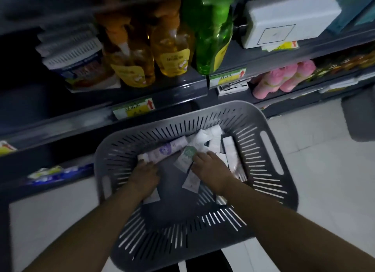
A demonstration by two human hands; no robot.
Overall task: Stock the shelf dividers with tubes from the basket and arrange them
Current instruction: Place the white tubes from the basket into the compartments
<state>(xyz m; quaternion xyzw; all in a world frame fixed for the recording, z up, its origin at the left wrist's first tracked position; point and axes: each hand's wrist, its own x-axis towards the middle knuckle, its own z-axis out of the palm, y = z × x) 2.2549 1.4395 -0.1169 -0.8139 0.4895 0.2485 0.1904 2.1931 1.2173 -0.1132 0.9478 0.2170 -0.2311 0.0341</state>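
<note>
A grey slotted basket [261,117] stands on the floor in front of the shelves and holds several tubes. My left hand [145,176] is down inside it, fingers curled around the cap end of a purple-printed white tube [168,148]. My right hand [211,167] reaches in on the right, its fingers closing on a green-printed white tube [185,157]. More white tubes [210,135] lie piled at the basket's far side, and one [190,181] lies between my hands. Whether each tube is lifted off the basket floor is unclear.
Dark grey shelves [142,117] with yellow price tags run across the top. They carry yellow bottles [172,50], a green bottle [213,38], pink bottles [284,78] and a white box [288,19]. White tiled floor [324,180] lies to the right. The scene is dim.
</note>
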